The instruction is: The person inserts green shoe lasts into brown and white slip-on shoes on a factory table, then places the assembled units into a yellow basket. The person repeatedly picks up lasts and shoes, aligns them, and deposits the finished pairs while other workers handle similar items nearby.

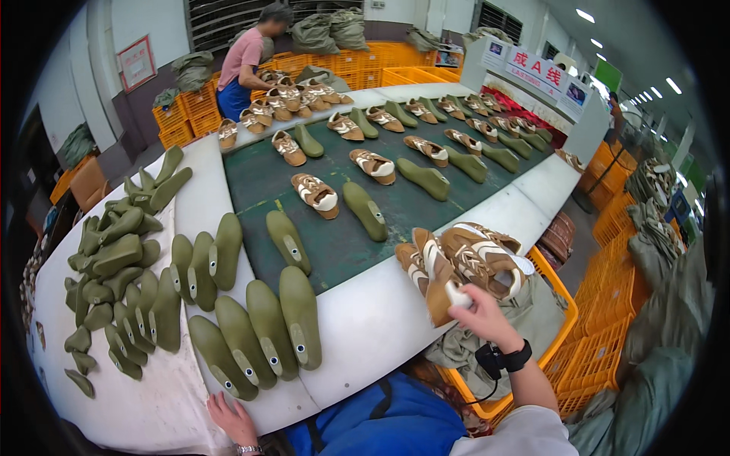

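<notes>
My right hand (485, 313) is closed on the white heel of a brown and white sneaker (433, 270), tilted at the table's right edge. Beside it, several more brown and white sneakers (480, 251) lie in a pile. My left hand (230, 420) rests on the white table edge, fingers apart and nothing in them. Just beyond that hand stands a row of olive-green shoe lasts (243, 334). A larger heap of green lasts (114, 251) covers the table's left part.
Sneakers and lasts sit in pairs on a green conveyor belt (258, 190). Below my right arm is an orange crate (559, 281) lined with grey cloth (532, 311). Orange crates (601, 357) stack up at right. Across the table works a person in a pink shirt (242, 57).
</notes>
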